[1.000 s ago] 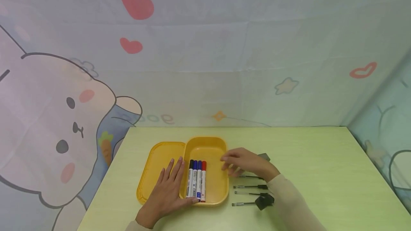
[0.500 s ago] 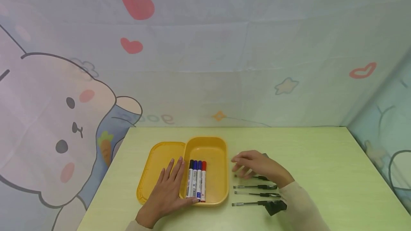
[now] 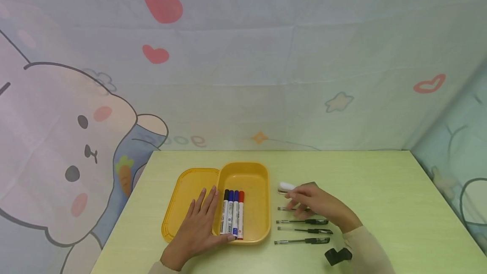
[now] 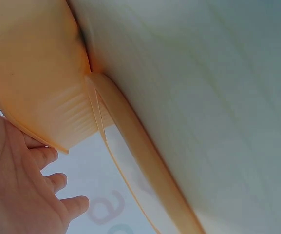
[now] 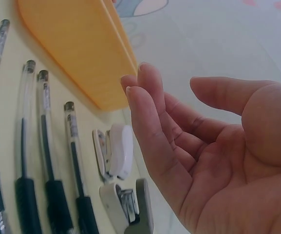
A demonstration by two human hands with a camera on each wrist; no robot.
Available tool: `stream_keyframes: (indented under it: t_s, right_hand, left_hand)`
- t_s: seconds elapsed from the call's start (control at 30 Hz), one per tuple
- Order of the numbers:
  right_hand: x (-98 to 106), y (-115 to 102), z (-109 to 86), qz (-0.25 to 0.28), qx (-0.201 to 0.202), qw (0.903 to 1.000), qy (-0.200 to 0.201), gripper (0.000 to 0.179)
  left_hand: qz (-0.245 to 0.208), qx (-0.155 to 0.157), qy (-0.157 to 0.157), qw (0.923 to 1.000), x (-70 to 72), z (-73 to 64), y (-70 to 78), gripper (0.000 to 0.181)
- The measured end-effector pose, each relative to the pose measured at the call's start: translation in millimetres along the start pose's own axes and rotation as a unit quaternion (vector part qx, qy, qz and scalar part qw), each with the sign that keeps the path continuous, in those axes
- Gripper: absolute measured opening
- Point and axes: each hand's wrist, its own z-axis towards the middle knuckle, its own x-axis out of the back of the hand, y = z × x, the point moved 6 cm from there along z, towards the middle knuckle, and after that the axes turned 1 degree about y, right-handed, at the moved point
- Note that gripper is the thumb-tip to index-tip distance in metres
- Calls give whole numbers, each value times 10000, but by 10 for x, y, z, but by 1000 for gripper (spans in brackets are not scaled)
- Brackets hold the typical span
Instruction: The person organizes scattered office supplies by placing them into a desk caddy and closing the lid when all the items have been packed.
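Observation:
My left hand (image 3: 198, 227) lies with straight, spread fingers along the left side of the yellow box (image 3: 256, 168), thumb across its near rim. Inside the box, several whiteboard markers (image 3: 233, 215) with black, blue and red caps lie side by side. My right hand (image 3: 321, 206) hovers over the table right of the box, fingers loosely bent and holding nothing. Beside its fingertips is a small white stapler (image 3: 286, 187). A grey-topped stapler (image 5: 125, 209) sits next to it, mostly hidden behind the hand in the head view. The farthest gel pen (image 3: 283, 209) is partly covered by the fingers.
Several more black-gripped gel pens (image 3: 304, 241) lie in a row right of the box, tips towards it. The yellow lid (image 3: 182, 193) lies flat left of the box, partly under my left hand. A patterned curtain (image 3: 243, 75) hangs behind the table.
My right hand has moved right, from the box's right rim to above the staplers and farthest pen, bringing the white stapler into sight. The left hand and markers have stayed put.

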Motion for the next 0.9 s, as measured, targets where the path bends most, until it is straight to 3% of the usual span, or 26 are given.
stream_keyframes:
  t_s: [0.9]
  right_hand:
    - [155,454,-591,296,-206,9988,329,51]
  left_hand:
    - [-112,39,-20,9999,-5,2,-2,124]
